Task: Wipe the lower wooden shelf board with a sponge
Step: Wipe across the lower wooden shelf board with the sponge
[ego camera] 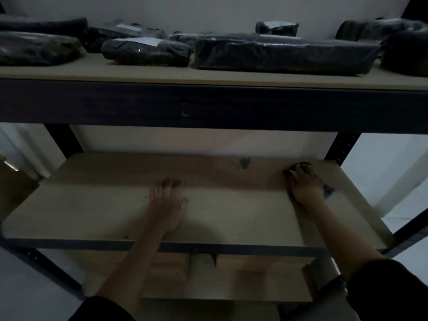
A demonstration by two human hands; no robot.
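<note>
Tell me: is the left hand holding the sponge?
No. The left hand lies flat and empty on the shelf board, while the right hand presses the sponge near the back right corner.

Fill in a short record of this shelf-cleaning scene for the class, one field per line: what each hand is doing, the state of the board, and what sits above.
left hand: left hand lies flat, palm down, on the lower shelf board, holding nothing
right hand: right hand presses a dark sponge near the board's far right corner
mark: dark stain near the back edge, left of the sponge
upper shelf: upper shelf holds several dark wrapped packages
lighting: dim, fine detail hard to read
</note>
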